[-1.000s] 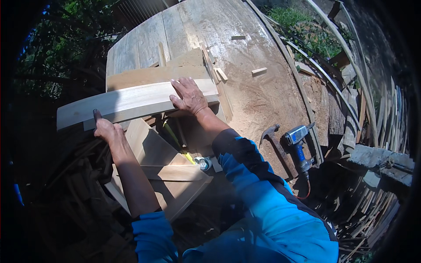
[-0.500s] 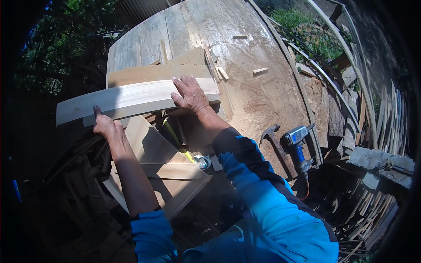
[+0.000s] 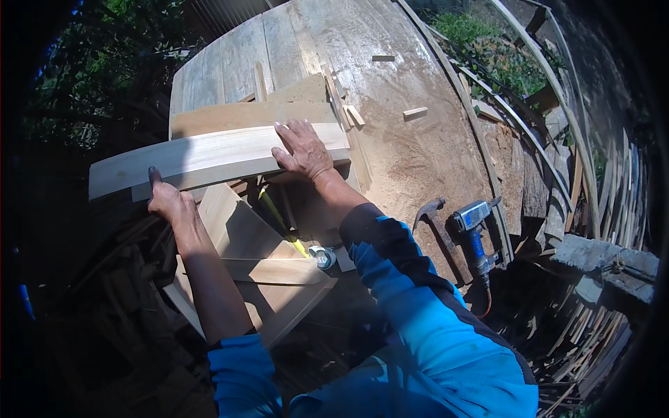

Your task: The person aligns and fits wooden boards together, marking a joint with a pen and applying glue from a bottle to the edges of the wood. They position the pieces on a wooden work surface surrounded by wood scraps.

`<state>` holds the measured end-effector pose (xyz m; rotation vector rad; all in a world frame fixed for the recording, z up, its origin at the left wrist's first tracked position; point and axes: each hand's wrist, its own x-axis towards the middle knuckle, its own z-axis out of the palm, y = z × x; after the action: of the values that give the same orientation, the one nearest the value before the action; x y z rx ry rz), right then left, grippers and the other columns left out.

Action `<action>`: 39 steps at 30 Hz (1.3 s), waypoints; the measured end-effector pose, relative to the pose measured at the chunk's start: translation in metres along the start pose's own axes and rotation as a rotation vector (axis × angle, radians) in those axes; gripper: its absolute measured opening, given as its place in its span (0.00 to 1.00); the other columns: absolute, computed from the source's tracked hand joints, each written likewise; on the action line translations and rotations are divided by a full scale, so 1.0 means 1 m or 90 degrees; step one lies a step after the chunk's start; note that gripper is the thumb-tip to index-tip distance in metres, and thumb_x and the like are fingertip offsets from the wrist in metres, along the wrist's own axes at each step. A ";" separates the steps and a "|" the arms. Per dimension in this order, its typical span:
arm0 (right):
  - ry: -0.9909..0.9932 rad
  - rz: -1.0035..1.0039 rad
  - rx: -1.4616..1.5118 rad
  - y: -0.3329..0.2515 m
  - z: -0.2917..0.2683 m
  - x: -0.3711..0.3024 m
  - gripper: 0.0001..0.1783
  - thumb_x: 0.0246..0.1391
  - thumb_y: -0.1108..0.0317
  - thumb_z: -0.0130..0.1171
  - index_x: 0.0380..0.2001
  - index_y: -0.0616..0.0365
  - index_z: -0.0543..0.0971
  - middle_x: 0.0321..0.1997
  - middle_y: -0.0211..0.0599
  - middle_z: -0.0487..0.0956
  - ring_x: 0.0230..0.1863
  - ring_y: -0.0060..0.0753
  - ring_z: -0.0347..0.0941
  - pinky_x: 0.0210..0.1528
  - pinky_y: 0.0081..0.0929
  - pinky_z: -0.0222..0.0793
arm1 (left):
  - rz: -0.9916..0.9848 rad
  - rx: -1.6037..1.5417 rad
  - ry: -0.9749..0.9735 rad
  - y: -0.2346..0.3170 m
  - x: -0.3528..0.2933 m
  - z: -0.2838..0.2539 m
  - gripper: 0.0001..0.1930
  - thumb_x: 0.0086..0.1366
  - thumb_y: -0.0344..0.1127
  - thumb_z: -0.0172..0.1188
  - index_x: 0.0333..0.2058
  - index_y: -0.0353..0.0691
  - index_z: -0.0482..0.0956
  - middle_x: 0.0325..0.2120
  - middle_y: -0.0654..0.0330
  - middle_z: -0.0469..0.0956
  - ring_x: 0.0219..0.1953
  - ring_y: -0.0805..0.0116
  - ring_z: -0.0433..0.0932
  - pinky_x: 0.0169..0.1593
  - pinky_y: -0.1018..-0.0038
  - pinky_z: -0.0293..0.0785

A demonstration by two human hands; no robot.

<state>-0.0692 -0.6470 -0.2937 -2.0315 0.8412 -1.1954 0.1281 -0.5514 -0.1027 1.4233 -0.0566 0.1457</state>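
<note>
A long pale wooden board [image 3: 230, 148] lies across the left side of the bench, its left end reaching past the wood under it. My left hand [image 3: 169, 198] grips its near edge toward the left, thumb on top and the other fingers mostly hidden beneath. Near the right end my right hand [image 3: 304, 152] holds the board, fingers bent on its upper face and thumb at the near edge. Below the board is a wooden frame of angled pieces [image 3: 279, 272]. A yellow tape measure [image 3: 322, 257] rests at that frame, its blade drawn out.
Right of my right sleeve, a hammer [image 3: 446, 240] and a blue-and-silver air nailer [image 3: 475, 233] with a red hose lie on the sawdust-strewn bench [image 3: 390, 164]. Small wood offcuts [image 3: 415, 112] are scattered farther back. Piled wood strips [image 3: 578, 355] fill the lower right.
Almost nothing differs. Both hands keep their places on the board, and the bench view has shifted very slightly.
</note>
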 end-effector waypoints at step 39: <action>0.007 0.013 0.015 0.011 0.006 0.029 0.35 0.53 0.47 0.58 0.58 0.57 0.73 0.53 0.53 0.72 0.59 0.56 0.68 0.69 0.53 0.56 | -0.009 -0.051 -0.100 -0.031 0.045 0.018 0.20 0.64 0.33 0.66 0.49 0.24 0.76 0.46 0.51 0.80 0.44 0.60 0.80 0.51 0.62 0.78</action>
<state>-0.0550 -0.6756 -0.2901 -1.9942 0.8465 -1.2007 0.1773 -0.5708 -0.1252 1.3523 -0.1797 0.0199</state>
